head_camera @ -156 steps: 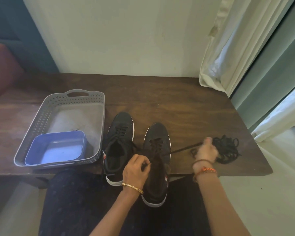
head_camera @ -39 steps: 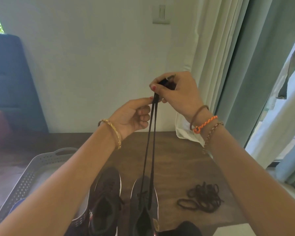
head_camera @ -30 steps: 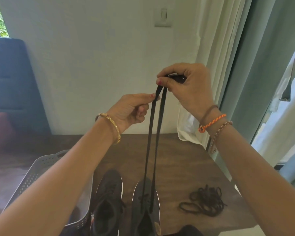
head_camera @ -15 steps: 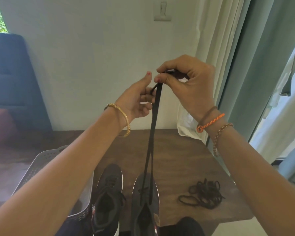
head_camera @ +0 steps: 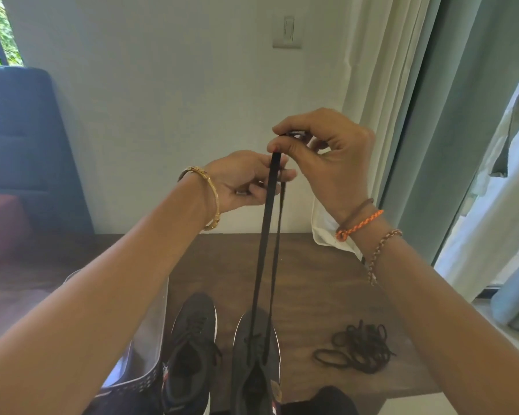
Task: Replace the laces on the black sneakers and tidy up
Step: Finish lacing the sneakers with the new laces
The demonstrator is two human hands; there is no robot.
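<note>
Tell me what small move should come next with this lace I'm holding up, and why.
Probably lower both ends and thread one into the next eyelet. The right hand pinches the flat black lace, both strands evened above the right sneaker, which looks laced only near the toe. The left hand steadies the strands.

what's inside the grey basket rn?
Can't tell. Only the grey basket's perforated near corner and part of its right wall show; the left forearm covers the rest. The visible sliver of interior shows nothing in it.

We see a flat matt woven lace, matt black fabric sneakers, a dark grained wooden tabletop, and a perforated grey plastic basket at eight o'clock.
</note>
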